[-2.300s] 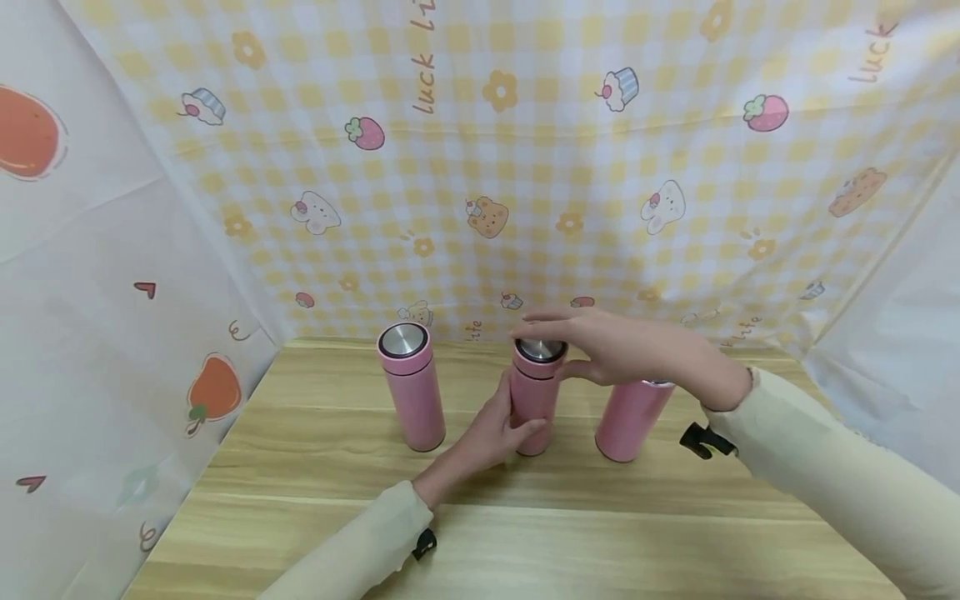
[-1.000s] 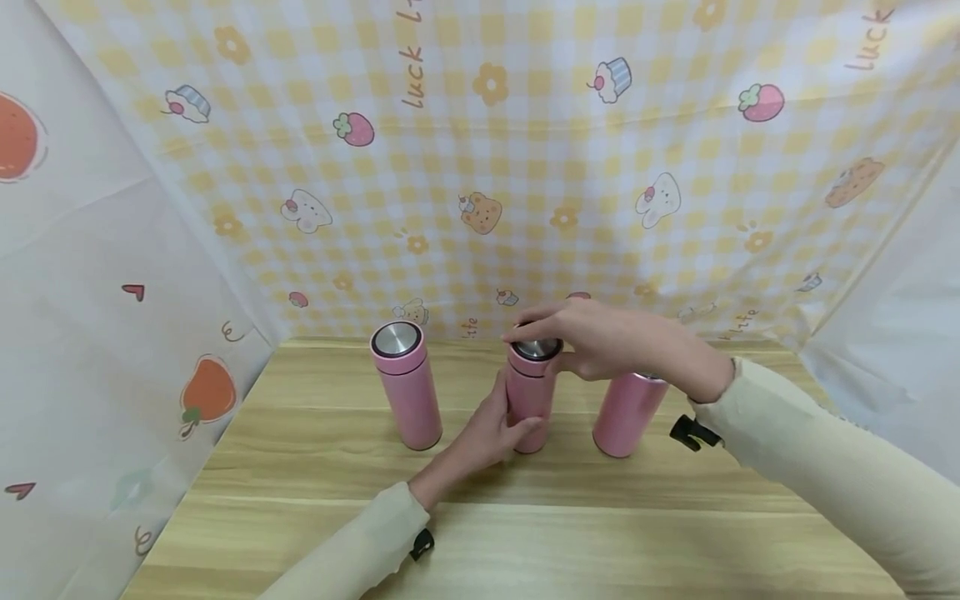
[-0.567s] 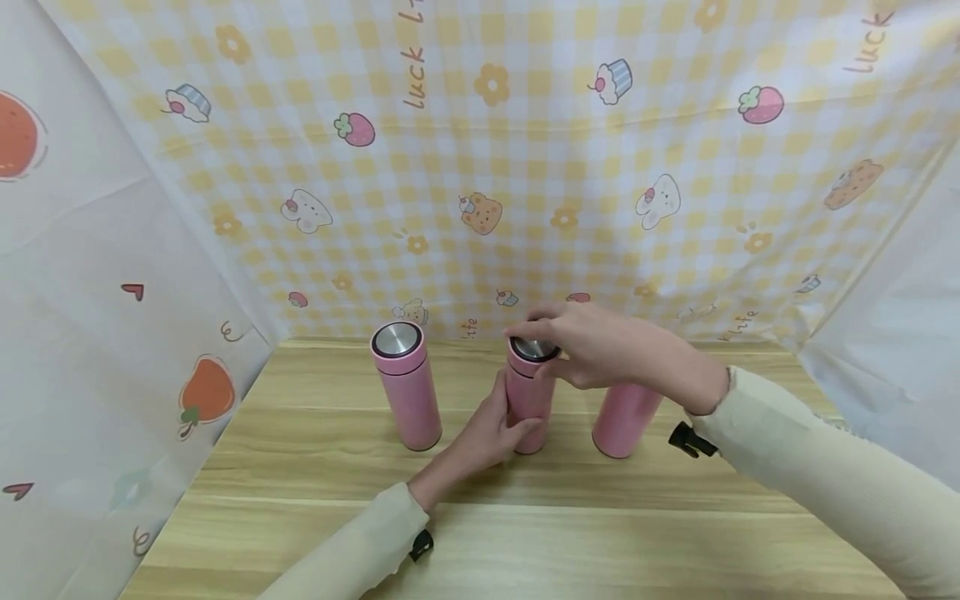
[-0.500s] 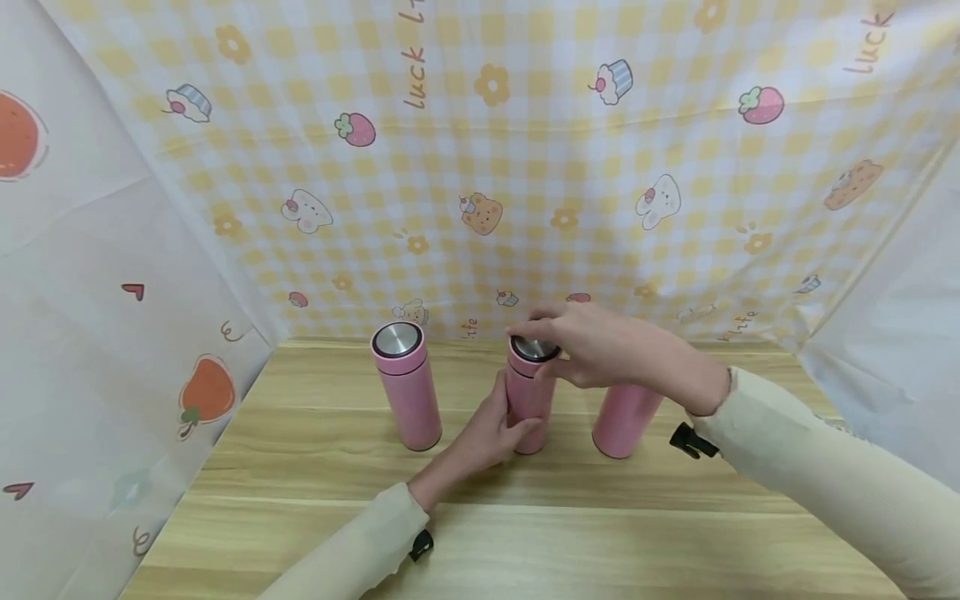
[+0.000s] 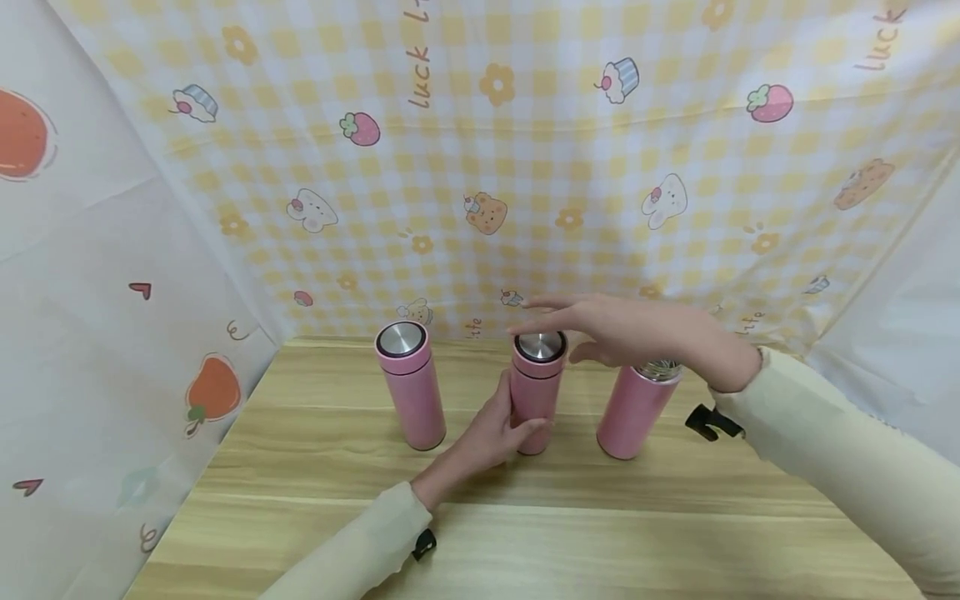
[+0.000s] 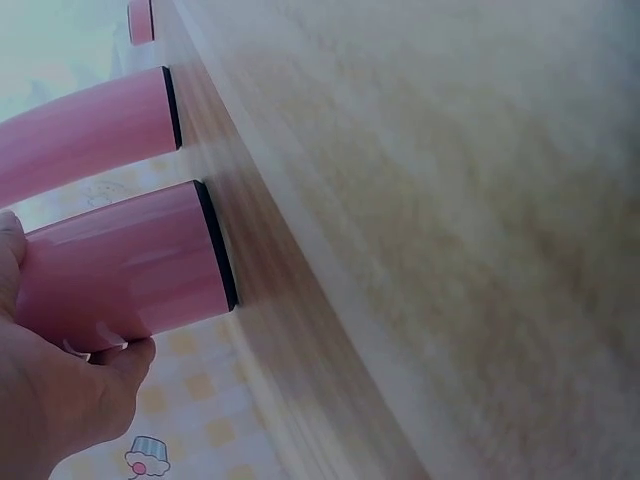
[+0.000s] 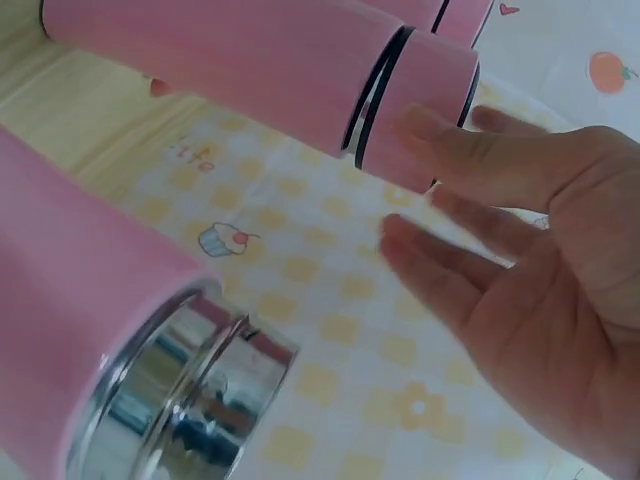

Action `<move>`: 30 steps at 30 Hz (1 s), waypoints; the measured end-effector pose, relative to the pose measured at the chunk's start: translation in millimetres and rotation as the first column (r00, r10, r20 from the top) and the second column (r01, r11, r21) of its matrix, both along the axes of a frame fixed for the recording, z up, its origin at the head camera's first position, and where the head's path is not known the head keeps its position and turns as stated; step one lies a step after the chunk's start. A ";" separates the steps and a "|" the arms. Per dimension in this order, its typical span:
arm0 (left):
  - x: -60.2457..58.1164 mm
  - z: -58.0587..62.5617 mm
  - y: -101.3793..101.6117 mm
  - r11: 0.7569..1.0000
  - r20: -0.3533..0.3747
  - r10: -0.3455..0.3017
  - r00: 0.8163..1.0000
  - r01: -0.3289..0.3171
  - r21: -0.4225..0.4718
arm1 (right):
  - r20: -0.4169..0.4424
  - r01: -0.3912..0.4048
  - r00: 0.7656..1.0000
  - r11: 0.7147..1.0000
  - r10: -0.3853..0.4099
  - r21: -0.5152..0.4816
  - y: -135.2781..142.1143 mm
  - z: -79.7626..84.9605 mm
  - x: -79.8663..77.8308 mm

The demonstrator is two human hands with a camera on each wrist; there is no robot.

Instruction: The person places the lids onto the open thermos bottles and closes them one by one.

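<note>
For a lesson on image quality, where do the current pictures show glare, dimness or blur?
Head view: bright, with glints on the middle bottle's lid; left wrist view: dim, the nearest tabletop smeared out of focus; right wrist view: the right hand slightly soft, the uncapped bottle's metal neck full of reflections.

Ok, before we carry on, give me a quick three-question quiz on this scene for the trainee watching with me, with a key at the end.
1. True or false: the person's left hand is gripping the left bottle.
2. Which of the three bottles stands open?
3. Fill in the blank: the right hand is up at the ____ of the middle bottle.

Key:
1. False; it grips the middle bottle.
2. The right bottle, with its metal neck bare.
3. Lid.
</note>
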State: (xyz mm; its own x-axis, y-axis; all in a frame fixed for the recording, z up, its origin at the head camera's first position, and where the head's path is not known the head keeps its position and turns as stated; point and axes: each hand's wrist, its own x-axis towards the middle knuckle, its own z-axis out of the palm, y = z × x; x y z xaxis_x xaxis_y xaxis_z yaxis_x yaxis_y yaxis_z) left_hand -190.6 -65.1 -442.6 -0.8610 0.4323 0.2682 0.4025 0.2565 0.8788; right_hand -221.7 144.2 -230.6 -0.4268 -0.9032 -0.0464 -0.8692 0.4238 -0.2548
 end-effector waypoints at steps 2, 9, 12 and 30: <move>-0.2 -0.3 0.0 1.000 -0.008 0.002 1.000 -0.002 0.003 | 0.020 -0.028 0.999 0.999 0.028 -0.022 0.4 0.8 -1.7; -1.0 -2.0 -0.2 1.000 -0.013 -0.001 1.000 0.001 -0.005 | 0.086 -0.096 0.992 0.995 0.096 -0.008 -8.6 0.9 -5.3; -1.2 -2.4 0.0 1.000 -0.011 -0.004 1.000 0.004 0.000 | 0.076 -0.086 0.993 0.996 0.085 0.009 -11.4 1.2 -6.2; -1.7 -2.6 -1.3 0.999 -0.003 -0.026 1.000 0.026 0.024 | 0.034 -0.068 0.997 0.997 0.067 0.044 -13.3 0.8 -6.6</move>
State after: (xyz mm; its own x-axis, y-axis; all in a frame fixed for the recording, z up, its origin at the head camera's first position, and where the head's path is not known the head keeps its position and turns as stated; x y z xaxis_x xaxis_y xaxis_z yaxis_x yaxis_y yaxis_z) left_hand -192.3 -66.4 -445.2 -0.8489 0.4479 0.2808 0.4108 0.2247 0.8836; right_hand -228.4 130.9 -229.9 -0.3624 -0.9266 -0.1001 -0.8879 0.3759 -0.2651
